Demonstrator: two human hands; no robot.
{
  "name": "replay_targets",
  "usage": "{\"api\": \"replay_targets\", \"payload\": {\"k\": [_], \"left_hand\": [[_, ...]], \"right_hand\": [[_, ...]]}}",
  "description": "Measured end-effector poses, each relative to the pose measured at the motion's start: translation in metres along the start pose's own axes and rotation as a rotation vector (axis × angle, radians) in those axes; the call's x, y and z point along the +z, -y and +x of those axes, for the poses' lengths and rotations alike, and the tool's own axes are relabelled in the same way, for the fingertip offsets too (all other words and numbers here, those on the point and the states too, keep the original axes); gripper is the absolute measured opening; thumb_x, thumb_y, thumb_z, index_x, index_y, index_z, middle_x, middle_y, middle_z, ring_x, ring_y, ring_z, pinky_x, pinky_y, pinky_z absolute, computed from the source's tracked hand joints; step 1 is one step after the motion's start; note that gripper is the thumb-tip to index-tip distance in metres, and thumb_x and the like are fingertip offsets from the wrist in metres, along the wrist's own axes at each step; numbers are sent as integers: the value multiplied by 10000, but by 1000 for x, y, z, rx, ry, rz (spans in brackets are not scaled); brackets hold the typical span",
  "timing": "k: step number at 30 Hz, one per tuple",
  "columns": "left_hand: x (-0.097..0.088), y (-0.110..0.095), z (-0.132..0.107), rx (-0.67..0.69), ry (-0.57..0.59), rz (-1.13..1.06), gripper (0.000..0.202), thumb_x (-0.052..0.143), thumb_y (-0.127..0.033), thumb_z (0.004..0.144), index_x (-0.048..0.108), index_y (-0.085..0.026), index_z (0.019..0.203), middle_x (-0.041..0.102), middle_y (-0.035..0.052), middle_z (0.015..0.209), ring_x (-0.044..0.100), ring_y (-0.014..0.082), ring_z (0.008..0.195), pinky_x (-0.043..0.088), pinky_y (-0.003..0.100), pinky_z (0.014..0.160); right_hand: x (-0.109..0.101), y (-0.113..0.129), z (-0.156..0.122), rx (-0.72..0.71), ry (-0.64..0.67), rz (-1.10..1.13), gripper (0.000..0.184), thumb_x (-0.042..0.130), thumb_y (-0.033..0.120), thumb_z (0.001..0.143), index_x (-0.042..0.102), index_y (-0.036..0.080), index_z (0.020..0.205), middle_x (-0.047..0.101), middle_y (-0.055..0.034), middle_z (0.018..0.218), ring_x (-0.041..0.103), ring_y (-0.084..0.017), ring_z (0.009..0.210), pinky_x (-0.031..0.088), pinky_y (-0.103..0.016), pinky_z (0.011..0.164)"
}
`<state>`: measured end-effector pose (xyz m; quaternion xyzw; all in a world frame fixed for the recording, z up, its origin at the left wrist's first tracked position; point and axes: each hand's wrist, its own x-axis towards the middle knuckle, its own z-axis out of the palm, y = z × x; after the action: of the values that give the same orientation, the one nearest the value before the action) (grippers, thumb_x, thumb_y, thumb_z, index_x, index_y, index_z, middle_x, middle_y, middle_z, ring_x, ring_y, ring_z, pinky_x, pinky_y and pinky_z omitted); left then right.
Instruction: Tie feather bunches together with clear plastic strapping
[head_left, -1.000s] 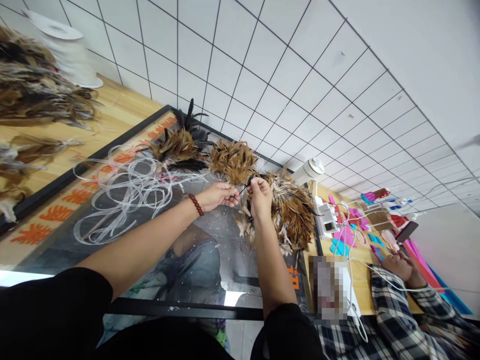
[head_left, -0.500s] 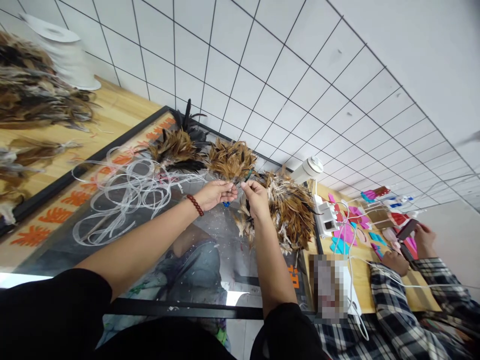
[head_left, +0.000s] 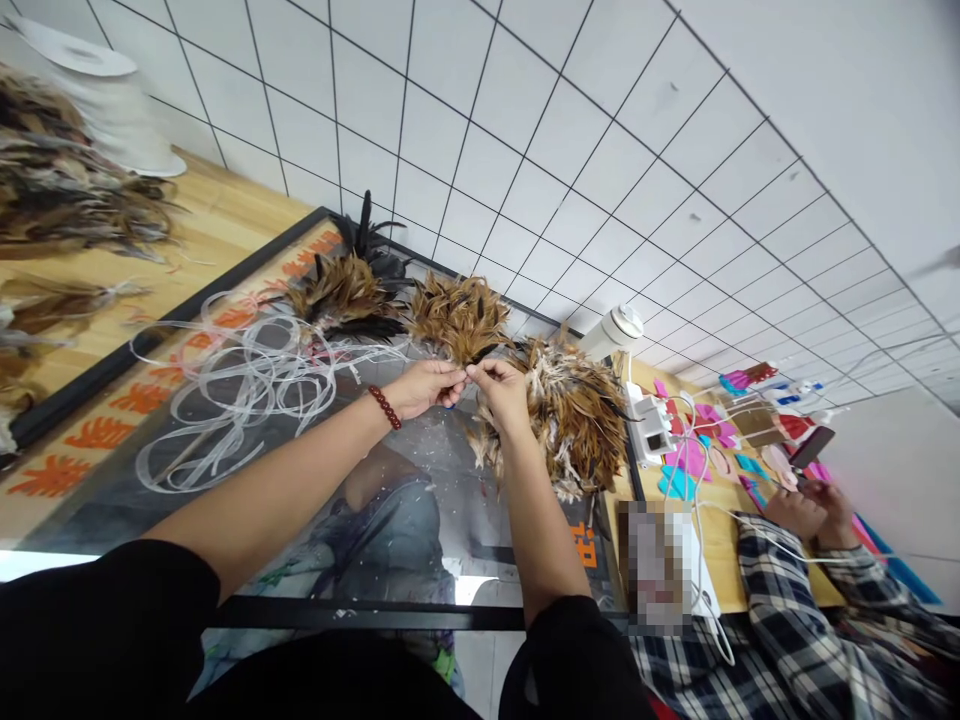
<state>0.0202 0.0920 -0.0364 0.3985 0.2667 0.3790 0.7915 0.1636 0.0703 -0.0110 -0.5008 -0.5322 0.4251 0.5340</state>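
My left hand (head_left: 421, 389), below a red bead bracelet (head_left: 385, 407), is closed in a pinch. Its fingertips meet those of my right hand (head_left: 501, 394), which pinches too. Whatever lies between them is too small to make out; a dark feather tip seems to show just above. Directly beyond the fingers sits a bunch of brown feathers (head_left: 459, 312). A larger heap of brown and pale feathers (head_left: 577, 415) lies right of my right hand. Left of my left hand, a tangle of clear white ribbon (head_left: 255, 380) spreads over the glass-topped table (head_left: 450, 480).
Brown-black feathers (head_left: 349, 295) lie at the far left corner. A white spool (head_left: 112, 110) and more feathers (head_left: 67, 190) are on the wooden table. To the right stand a white bottle (head_left: 615, 330) and a power strip (head_left: 651, 425). A co-worker's hands (head_left: 810, 512) are near coloured pieces (head_left: 686, 460).
My right hand has moved left, so its fingertips now touch those of my left hand. The co-worker's hands have come together, and the dark block is no longer held up.
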Motion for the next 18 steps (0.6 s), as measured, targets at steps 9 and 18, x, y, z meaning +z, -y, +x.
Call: {"api": "replay_targets", "payload": {"k": [9,18], "left_hand": [[0,2,2,20,-59,-7,248,773,-312,661,666,-94,715,578,13,552,519,76,461,426,189,446],[0,6,5,67,-118,19,224,751,-291,696,651,-90,698,589,23,549,536,88,461,424,195,437]], "right_hand": [[-38,29,-2,7,3,-731,200,611,365,732,674,192,811,656,-6,730,567,-129,676,420,-234,654],[-33,35,-11,190,418,-1330,153,663,327,678,686,177,659,679,-67,725,605,-181,717,372,-255,614]]}}
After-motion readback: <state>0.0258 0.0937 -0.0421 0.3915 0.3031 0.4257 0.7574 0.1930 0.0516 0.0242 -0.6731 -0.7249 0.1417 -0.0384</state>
